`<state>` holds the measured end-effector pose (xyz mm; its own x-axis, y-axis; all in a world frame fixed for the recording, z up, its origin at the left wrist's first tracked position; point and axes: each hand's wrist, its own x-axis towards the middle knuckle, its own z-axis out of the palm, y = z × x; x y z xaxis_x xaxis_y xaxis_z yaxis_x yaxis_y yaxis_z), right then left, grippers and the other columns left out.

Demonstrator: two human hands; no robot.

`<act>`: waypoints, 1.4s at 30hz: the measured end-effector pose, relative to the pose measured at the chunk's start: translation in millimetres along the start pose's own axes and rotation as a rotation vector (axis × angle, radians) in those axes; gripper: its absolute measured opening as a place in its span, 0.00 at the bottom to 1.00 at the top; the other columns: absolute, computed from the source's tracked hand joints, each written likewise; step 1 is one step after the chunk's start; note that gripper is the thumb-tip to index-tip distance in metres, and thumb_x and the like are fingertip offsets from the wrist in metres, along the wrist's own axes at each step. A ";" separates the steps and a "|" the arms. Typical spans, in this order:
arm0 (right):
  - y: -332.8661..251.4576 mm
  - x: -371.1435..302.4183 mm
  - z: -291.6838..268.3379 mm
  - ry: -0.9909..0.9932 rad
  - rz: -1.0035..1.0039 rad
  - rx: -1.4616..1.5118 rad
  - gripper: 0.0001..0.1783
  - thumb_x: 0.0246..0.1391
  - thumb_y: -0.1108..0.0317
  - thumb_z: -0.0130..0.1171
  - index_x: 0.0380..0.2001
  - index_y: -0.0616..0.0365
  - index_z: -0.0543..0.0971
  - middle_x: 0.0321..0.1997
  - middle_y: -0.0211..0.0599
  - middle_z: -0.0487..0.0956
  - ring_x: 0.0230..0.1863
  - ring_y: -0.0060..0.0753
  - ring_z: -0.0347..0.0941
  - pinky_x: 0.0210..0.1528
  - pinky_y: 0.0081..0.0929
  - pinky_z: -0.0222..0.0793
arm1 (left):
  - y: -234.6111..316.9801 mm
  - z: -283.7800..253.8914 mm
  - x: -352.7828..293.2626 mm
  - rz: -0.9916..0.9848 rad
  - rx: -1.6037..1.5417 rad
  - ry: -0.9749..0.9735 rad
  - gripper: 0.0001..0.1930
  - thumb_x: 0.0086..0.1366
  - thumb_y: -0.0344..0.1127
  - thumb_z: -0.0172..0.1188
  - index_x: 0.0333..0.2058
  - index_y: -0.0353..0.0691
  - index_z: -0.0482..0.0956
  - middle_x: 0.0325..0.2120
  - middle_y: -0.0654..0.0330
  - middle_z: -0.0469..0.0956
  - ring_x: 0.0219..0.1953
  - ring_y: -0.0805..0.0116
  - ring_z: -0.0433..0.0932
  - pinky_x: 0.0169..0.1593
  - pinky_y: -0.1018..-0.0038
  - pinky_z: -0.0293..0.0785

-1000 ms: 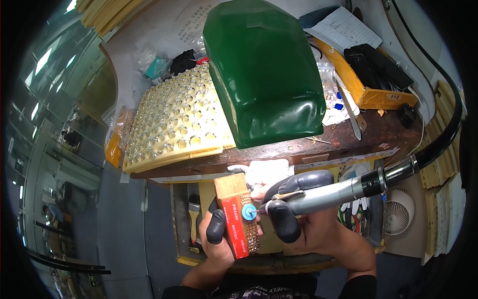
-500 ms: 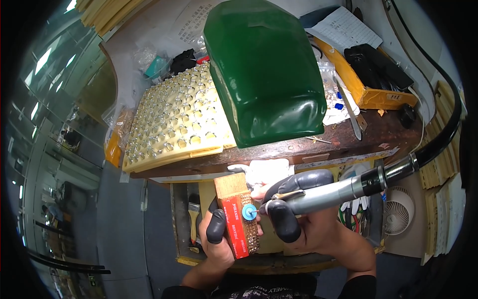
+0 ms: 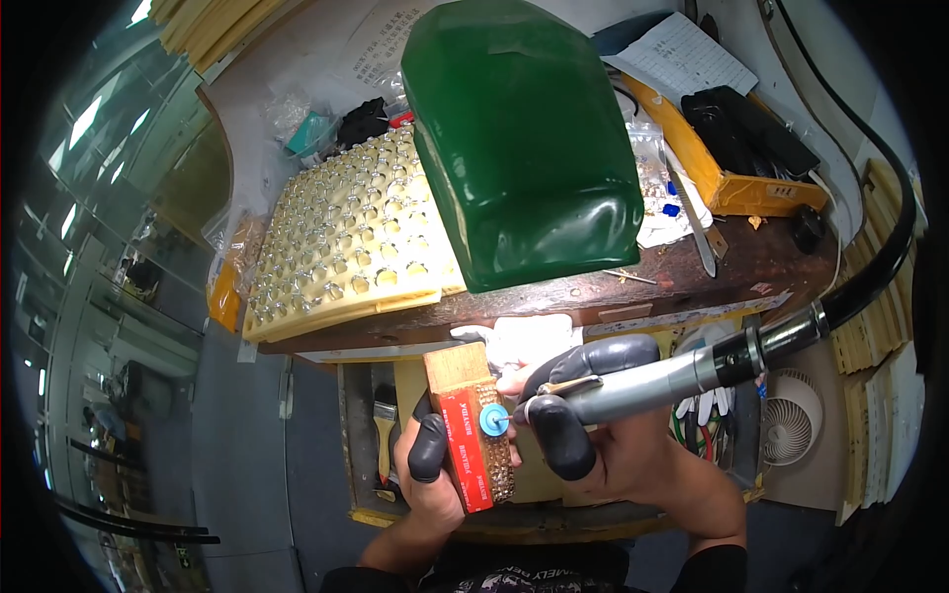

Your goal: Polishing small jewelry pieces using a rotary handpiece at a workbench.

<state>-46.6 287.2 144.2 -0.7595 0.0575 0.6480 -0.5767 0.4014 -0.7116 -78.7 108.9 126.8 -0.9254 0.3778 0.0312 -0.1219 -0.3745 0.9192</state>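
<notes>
My left hand (image 3: 427, 472), with a black finger cot on the thumb, is closed around a wooden block (image 3: 457, 369) wrapped in red printed tape. Along the block's right side runs a strip of small, shiny gold-brown beads or stones (image 3: 502, 479). My right hand (image 3: 565, 445), also in black finger cots, grips a silver rotary handpiece (image 3: 647, 385). At the handpiece's thin tip, a small light-blue disc (image 3: 494, 420) lies against or right over the beaded strip; exact contact cannot be made out. The left fingers are partly hidden behind the block.
A large glossy green hood (image 3: 524, 148) overhangs the bench. Left of it sits a cream tray (image 3: 341, 314) of silvery ring-like pieces. Tweezers (image 3: 700, 237) and a yellow box (image 3: 761, 196) lie right. A black cable (image 3: 900, 212) joins the handpiece. Below, an open drawer holds a brush (image 3: 384, 440).
The blue disc and handpiece tip have shifted very slightly left along the block. The green hood appears a touch further left. Both hands keep their hold.
</notes>
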 end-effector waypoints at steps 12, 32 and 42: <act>2.3 -0.7 -0.3 0.055 -0.063 0.051 0.05 0.59 0.74 0.53 0.32 0.67 0.74 0.32 0.44 0.79 0.34 0.33 0.80 0.39 0.30 0.77 | -3.2 -3.1 2.8 0.010 -0.068 -0.016 0.32 0.67 0.52 0.44 0.54 0.25 0.65 0.36 0.43 0.77 0.31 0.57 0.80 0.36 0.65 0.79; -1.1 1.9 2.0 0.055 -0.011 0.042 0.06 0.57 0.73 0.57 0.32 0.68 0.77 0.31 0.42 0.80 0.30 0.29 0.78 0.34 0.26 0.74 | 1.3 0.4 0.7 0.025 -0.010 -0.033 0.35 0.66 0.55 0.52 0.57 0.26 0.62 0.41 0.45 0.75 0.39 0.59 0.80 0.39 0.64 0.81; -0.2 0.2 0.0 0.012 -0.015 0.028 0.07 0.58 0.74 0.55 0.36 0.68 0.74 0.34 0.43 0.81 0.31 0.28 0.79 0.35 0.26 0.75 | 1.2 0.2 1.1 0.015 -0.014 -0.027 0.35 0.65 0.56 0.52 0.57 0.27 0.62 0.39 0.45 0.76 0.37 0.59 0.80 0.39 0.65 0.81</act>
<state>-46.5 287.0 144.4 -0.7470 0.0622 0.6619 -0.5966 0.3766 -0.7087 -79.8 109.0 128.1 -0.9172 0.3944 0.0561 -0.1130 -0.3924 0.9128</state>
